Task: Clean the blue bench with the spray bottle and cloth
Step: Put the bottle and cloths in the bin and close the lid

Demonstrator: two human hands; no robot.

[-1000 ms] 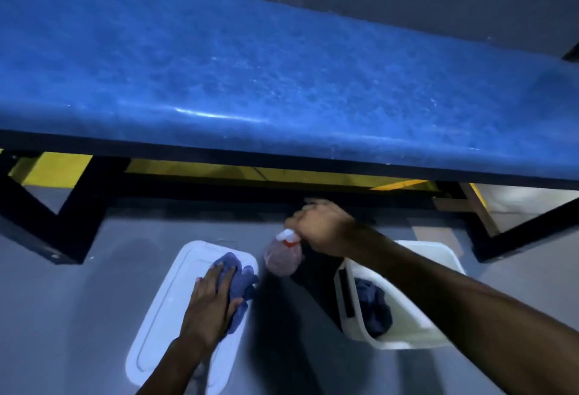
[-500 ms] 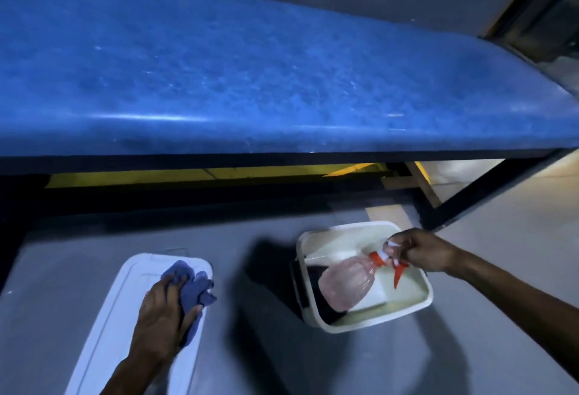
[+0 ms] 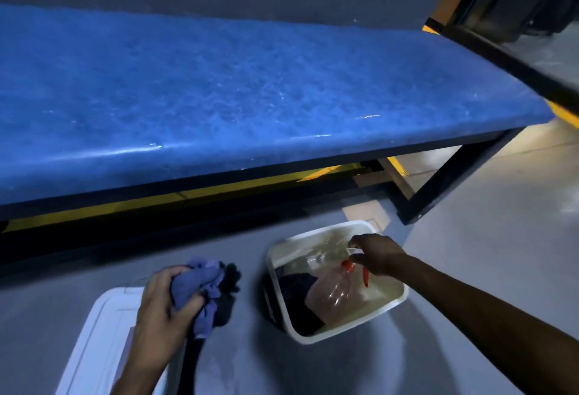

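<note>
The long blue bench [image 3: 250, 87] runs across the upper view on a black frame. Low on the left, my left hand [image 3: 159, 310] is closed around a bunched blue cloth [image 3: 200, 278], held just above the white lid [image 3: 100, 332] on the floor. My right hand [image 3: 376, 253] reaches into the white bin [image 3: 360, 316], fingers pinched on the white and red spray head. The clear spray bottle [image 3: 332, 294] with pinkish liquid leans on its side inside the bin.
A dark cloth [image 3: 294, 288] lies in the bin beside the bottle. The bench's black leg [image 3: 445, 181] stands right of the bin on the grey floor. A black and yellow frame [image 3: 501, 56] crosses the upper right corner.
My right hand carried the spray bottle from beside the lid rightwards and lowered it into the bin. My left hand closed on the blue cloth and raised it off the lid.
</note>
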